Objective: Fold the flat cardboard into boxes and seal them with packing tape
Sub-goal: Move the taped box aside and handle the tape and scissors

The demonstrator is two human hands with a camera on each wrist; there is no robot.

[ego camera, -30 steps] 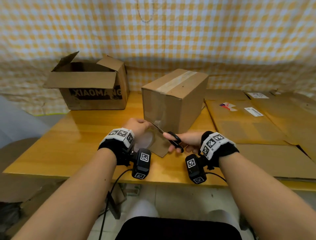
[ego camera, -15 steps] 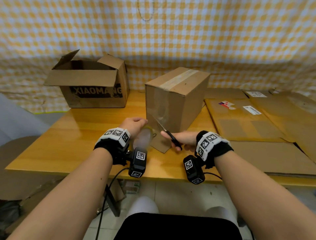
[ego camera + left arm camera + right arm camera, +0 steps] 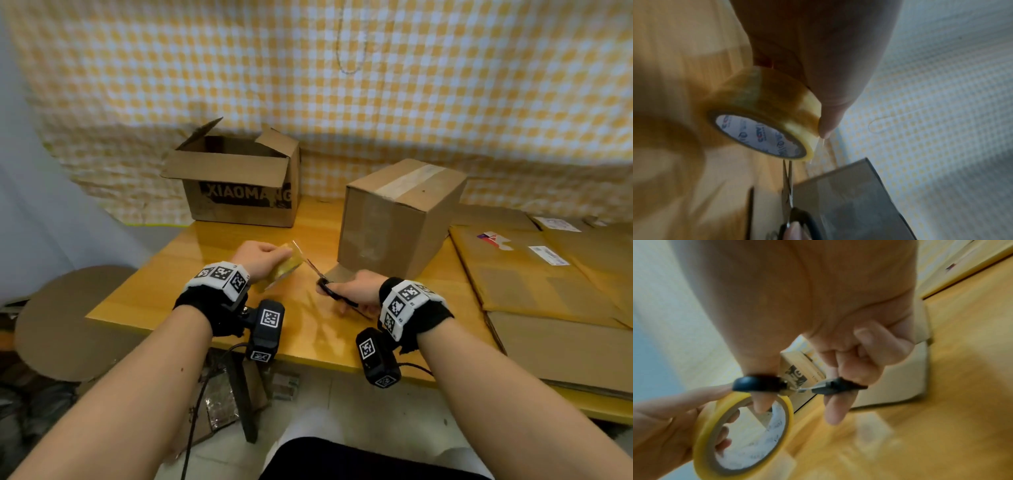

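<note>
Boxes (image 3: 400, 219) x2, tape roll (image 3: 287, 266) x1

Counted two standing boxes: one open box (image 3: 239, 185) at eleven o'clock, one taped box (image 3: 397, 219) at one o'clock. Counted one tape roll (image 3: 286, 265), one pair of scissors (image 3: 329, 287), several flat cardboard sheets (image 3: 534, 270) at three o'clock, exact number unclear.

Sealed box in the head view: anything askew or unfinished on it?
One oddity: a brown flap sticks out flat on the table at the near bottom corner of the sealed box, not folded in. The top tape strip lies flat. Nothing looks spilled or torn.
</note>
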